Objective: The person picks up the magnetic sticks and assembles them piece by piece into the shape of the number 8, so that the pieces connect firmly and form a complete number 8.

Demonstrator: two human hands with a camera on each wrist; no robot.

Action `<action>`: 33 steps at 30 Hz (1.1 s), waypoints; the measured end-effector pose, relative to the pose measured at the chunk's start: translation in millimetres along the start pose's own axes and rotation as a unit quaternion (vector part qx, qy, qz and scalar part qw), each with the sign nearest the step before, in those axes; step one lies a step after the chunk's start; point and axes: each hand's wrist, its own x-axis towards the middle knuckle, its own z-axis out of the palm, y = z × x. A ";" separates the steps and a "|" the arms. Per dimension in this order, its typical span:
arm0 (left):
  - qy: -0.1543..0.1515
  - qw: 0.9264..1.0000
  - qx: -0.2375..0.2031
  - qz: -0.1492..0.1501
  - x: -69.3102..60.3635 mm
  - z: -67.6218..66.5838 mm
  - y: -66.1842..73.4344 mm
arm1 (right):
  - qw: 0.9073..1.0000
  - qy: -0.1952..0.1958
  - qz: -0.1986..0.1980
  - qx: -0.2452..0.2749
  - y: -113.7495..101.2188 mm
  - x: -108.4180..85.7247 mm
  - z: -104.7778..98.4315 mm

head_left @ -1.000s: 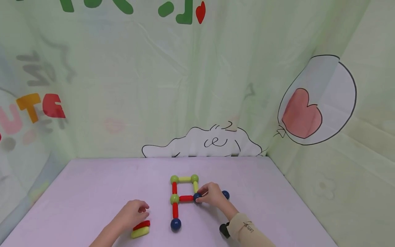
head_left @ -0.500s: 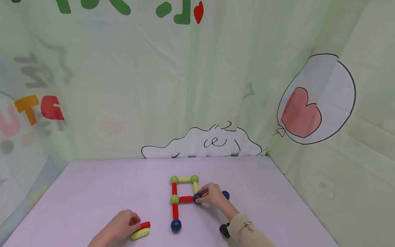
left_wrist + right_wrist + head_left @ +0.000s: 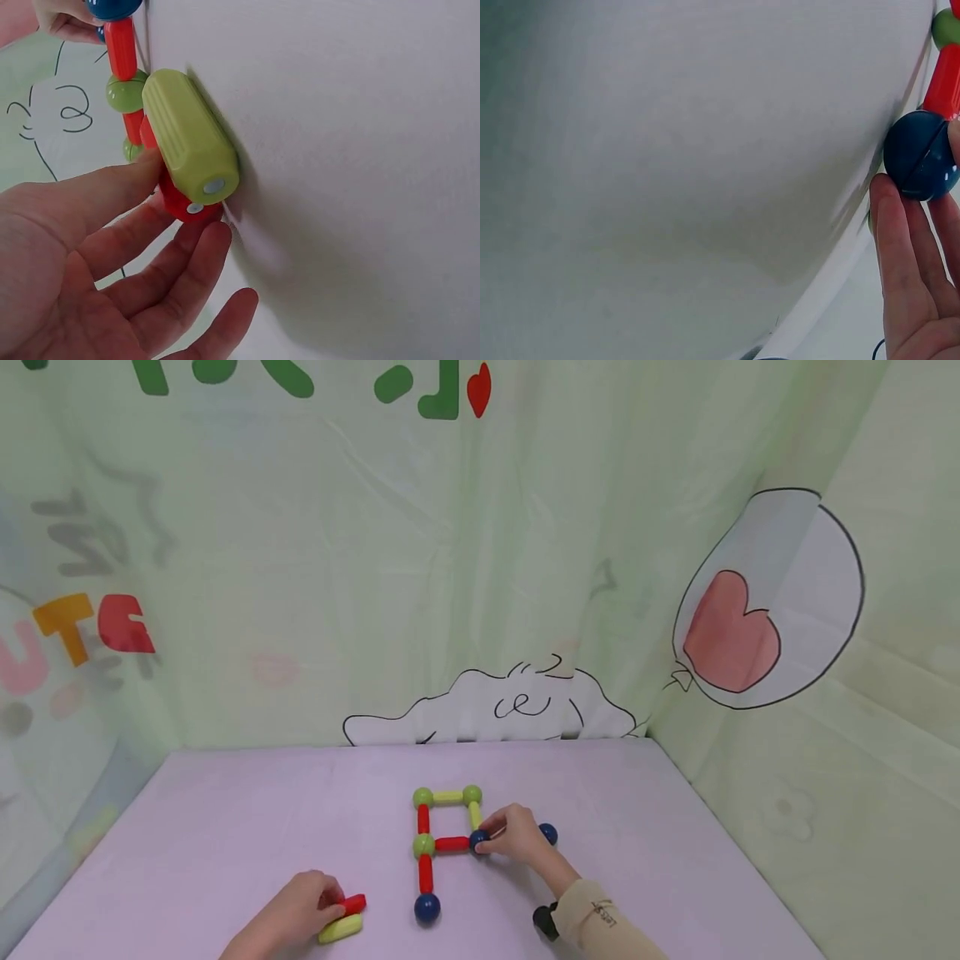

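Note:
My left hand (image 3: 300,906) pinches a red magnetic rod (image 3: 355,904) between thumb and fingers at the table's front left. Against it lies a yellow-green magnetic rod (image 3: 341,929); in the left wrist view this rod (image 3: 187,131) partly covers the red one (image 3: 178,204). My right hand (image 3: 521,843) grips a dark blue ball (image 3: 476,841) at the right corner of a flat frame. Red rods (image 3: 452,843), yellow-green rods (image 3: 448,797) and green balls (image 3: 423,845) make up its square. From the square's lower left corner, another red rod (image 3: 426,874) leads to a blue ball (image 3: 427,908).
Behind my right wrist sits another blue ball (image 3: 548,834), partly hidden. A black object (image 3: 546,922) shows by the right sleeve (image 3: 600,914). The pale table (image 3: 225,810) ends at a printed curtain (image 3: 300,610) at the back and sides.
My left hand has moved down and slightly left onto the red rod and now holds it. The rod has shifted slightly. My right hand stays on the blue ball.

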 end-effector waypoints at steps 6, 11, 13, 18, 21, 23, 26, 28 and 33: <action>0.029 0.999 -0.010 0.038 0.3 -2.3 -0.4 | 1.000 -0.001 -0.004 0.002 -2.9 -2.0 -0.9; 0.034 0.999 -0.013 0.040 2.7 -2.4 3.1 | 1.000 -0.002 -0.002 0.001 -3.2 -2.1 -1.1; 0.035 0.999 -0.014 0.039 4.3 -0.8 5.9 | 1.000 -0.001 0.002 0.001 -3.0 -2.0 -1.0; 0.035 0.999 -0.022 0.029 11.9 5.6 15.5 | 1.000 -0.001 0.004 0.003 -1.2 -1.0 0.8; 0.041 0.998 -0.020 0.042 16.7 9.6 22.5 | 1.000 -0.002 0.002 0.002 0.5 0.5 2.2; 0.043 0.997 -0.022 0.053 19.1 12.6 27.4 | 1.000 -0.003 0.001 0.001 1.3 1.2 2.9; 0.046 0.996 -0.037 0.065 21.9 17.6 34.6 | 1.000 -0.003 0.003 0.002 1.6 1.2 2.9; 0.047 0.995 -0.050 0.070 23.9 21.0 39.5 | 1.000 -0.003 0.003 0.001 1.6 0.9 2.5; 0.049 0.992 -0.069 0.094 32.1 29.7 52.3 | 1.000 -0.001 0.005 -0.002 1.3 0.2 1.5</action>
